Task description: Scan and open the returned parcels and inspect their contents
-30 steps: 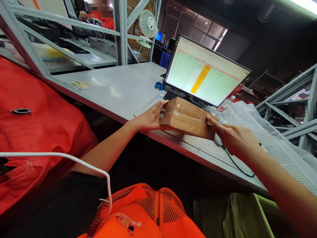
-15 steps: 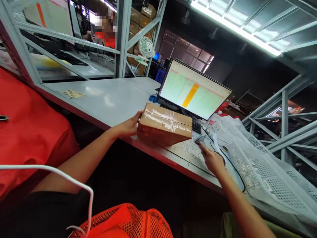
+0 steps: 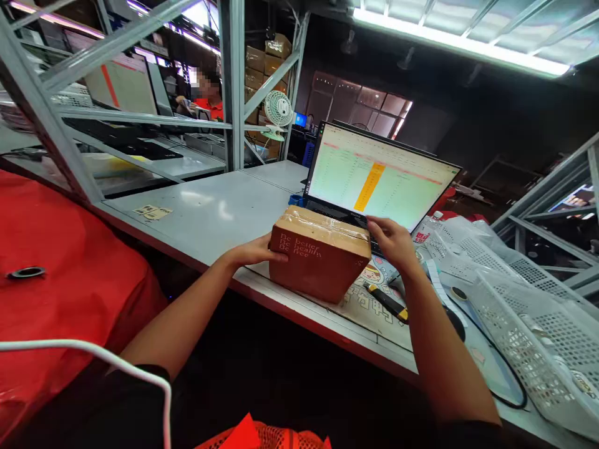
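Note:
A taped cardboard box (image 3: 321,265) with printed lettering on its front stands on the mat at the desk's front edge. My left hand (image 3: 255,251) grips its left side, the thumb lying on the front face and the other fingers partly hidden. At the upper right corner, my right hand (image 3: 390,240) holds the box with bent fingers; part of its grip is out of sight. Below that hand, a yellow and black utility knife (image 3: 387,304) lies on the printed mat (image 3: 360,312), apart from both hands.
Behind the box stands a monitor (image 3: 379,178) showing a spreadsheet. White perforated baskets (image 3: 528,337) and a black cable (image 3: 505,355) occupy the right side. A red cover (image 3: 70,299) is at left, beside metal rack posts (image 3: 231,87). Farther back sits another person (image 3: 208,100).
My right hand has moved from the mat beside the box up to the box's right corner. The box's printed front now faces me more fully, and the knife is visible on the mat.

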### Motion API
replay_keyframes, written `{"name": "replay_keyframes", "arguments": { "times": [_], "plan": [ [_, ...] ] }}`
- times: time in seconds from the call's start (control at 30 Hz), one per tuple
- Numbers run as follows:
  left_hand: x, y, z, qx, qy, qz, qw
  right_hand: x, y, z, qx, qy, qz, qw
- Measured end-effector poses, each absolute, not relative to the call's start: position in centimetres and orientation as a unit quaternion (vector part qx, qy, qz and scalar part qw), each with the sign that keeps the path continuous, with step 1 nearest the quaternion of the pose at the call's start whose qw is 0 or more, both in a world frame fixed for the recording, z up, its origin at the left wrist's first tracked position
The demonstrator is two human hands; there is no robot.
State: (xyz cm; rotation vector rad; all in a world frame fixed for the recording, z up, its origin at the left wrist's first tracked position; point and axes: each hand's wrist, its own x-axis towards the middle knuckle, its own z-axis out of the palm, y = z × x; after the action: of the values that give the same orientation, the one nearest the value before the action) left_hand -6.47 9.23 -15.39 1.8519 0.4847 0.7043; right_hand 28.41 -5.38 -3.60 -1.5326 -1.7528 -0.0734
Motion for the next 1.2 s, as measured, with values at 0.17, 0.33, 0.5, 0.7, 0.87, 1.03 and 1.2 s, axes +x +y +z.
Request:
{"name": "replay_keyframes", "arguments": {
  "times": [0.17,0.33,0.5,0.7,0.87,1.03,1.2],
  "plan": [
    [-6.5,8.3,-13.0,0.789,0.240,0.295,0.483,24.3,-1.6,-0.3,-0.580,-0.768,0.118,0.247],
    [-4.4,2.1,-8.2,0.832,0.212,0.499,0.114,24.2,-1.5,-0.7,-0.608,-0.755,0.134,0.206],
    [0.4,0.7,-8.5,0.829,0.221,0.497,-0.128,24.4,-1.6,-0.8,-0.604,-0.754,0.128,0.225],
    [0.8,2.1,-9.9,0.793,0.196,0.549,-0.176,23.0,-1.7,-0.4,-0.601,-0.780,0.040,0.169],
    [0.4,1.2,-9.0,0.826,0.246,0.493,-0.120,22.0,-1.7,0.7,-0.608,-0.784,-0.040,0.121],
    [-0.1,-0.1,-9.3,0.835,0.265,0.472,-0.097,23.1,1.9,1.1,-0.705,-0.693,-0.057,0.140],
    [-0.6,-0.4,-6.6,0.873,0.253,0.409,-0.080,24.1,5.0,0.3,-0.735,-0.668,0.062,0.096]
  ]
}}
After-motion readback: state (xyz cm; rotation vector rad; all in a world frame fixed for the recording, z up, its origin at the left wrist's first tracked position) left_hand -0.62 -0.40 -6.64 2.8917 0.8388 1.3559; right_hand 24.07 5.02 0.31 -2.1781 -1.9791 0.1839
